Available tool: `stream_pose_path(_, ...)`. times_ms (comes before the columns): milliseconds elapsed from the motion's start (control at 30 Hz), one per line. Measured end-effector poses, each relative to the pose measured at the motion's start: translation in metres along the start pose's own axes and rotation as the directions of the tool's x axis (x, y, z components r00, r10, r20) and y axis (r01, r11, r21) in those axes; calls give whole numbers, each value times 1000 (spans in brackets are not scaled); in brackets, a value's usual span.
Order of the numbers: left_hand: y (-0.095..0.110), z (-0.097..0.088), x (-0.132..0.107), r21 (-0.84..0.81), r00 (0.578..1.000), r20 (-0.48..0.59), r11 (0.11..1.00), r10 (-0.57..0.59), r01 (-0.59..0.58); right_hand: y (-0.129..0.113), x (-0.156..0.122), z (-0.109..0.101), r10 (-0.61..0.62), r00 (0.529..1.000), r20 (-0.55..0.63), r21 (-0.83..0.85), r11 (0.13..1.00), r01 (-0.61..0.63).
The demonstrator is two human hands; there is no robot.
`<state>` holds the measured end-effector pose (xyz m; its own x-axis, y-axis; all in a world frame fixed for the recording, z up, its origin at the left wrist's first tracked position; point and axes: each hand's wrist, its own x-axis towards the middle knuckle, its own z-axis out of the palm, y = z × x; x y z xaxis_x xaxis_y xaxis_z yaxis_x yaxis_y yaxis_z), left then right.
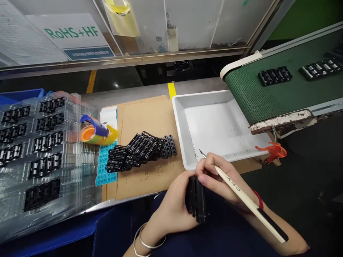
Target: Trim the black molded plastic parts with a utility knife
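Left hand [170, 203]: bottom centre of my feed, I see the fingers curled and closed around a black plastic part [197, 200].
Right hand [218, 175]: thumb and fingers pinch a wooden-handled craft knife [241, 192], its blade above that part.
Centre: a pile of black parts [142, 151] on cardboard [150, 178].
Right: white tray [211, 121] under a green conveyor belt [281, 85].
Left: clear blister tray [40, 153].

Stacked plastic parts [140, 151] lie on cardboard [144, 117], left of a tray [179, 121].

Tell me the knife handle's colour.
The knife handle is cream with a black stripe, clearest in the head view.
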<state>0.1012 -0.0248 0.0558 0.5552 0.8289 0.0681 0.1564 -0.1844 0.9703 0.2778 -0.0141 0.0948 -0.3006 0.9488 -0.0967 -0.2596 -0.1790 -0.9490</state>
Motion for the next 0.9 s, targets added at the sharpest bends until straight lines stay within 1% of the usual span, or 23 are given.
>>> stream_pose_path(133,3,1,0,10,1000,-1,1000,4,-4,0,2,6,18,1000,-22,-10,1000,-19)
stream_pose_path(200,5,-1,-1,39,999,-41,999,-4,6,1,2,9,-3,996,-90,-20,1000,1)
stream_pose_path(267,8,-4,-2,43,997,-83,999,-9,13,2,0,10,-69,980,-187,-15,998,67)
stream_pose_path(333,12,-8,-4,21,995,-95,1000,-10,12,3,-5,8,-169,952,-255,-33,986,166)
stream_pose_path(367,14,-9,-5,6,996,-94,1000,-13,14,4,-8,6,-219,940,-262,-54,976,212)
stream_pose_path(433,18,-11,-7,-5,995,-95,1000,-20,19,4,-15,3,-278,933,-227,-100,960,262)
stream_pose_path(467,20,-11,-7,-3,995,-99,1000,-17,17,3,-19,2,-275,939,-206,-105,960,258)
stream_pose_path(533,22,-11,-8,1,995,-104,1000,-3,3,2,-26,4,-219,960,-178,-77,975,208)
stream_pose_path(600,22,-11,-8,-1,995,-97,1000,18,-19,0,-31,8,-172,968,-181,-26,985,170)
stream_pose_path(733,24,-10,-8,4,995,-89,999,53,-53,-2,-33,19,-181,968,-172,33,981,190)
stream_pose_path(900,25,-11,-9,22,993,-92,997,72,-70,-6,-32,23,-190,964,-188,14,981,196)
